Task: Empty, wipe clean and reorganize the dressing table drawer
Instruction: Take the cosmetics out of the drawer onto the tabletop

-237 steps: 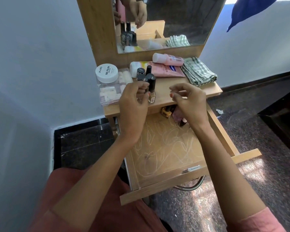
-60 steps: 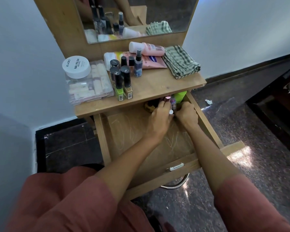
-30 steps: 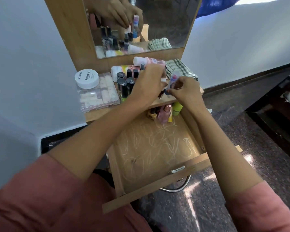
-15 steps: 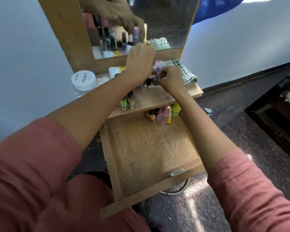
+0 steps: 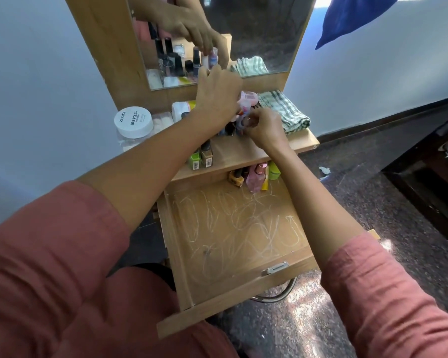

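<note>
The wooden drawer [image 5: 243, 293] is pulled out, its floor covered in white scribble marks. A few small bottles [image 5: 254, 175] stand at its far end. Both hands are over the tabletop [image 5: 243, 153]. My left hand [image 5: 217, 96] curls over the cluster of nail polish bottles. My right hand [image 5: 264, 127] pinches a small pink and blue bottle [image 5: 243, 115] among them. Two green and gold bottles [image 5: 201, 156] stand near the tabletop's front edge. What my left fingers hold is hidden.
A white-lidded jar of nail polish wipes [image 5: 133, 122] stands at the left of the tabletop. A folded green checked cloth [image 5: 285, 109] lies at the right. The mirror [image 5: 217, 34] rises behind. A blue cloth [image 5: 352, 16] hangs at the upper right. Dark speckled floor surrounds the table.
Both hands left the drawer's far end, rose to the tabletop with small bottles and now sit lower among the bottle cluster. More bottles stand on top than before.
</note>
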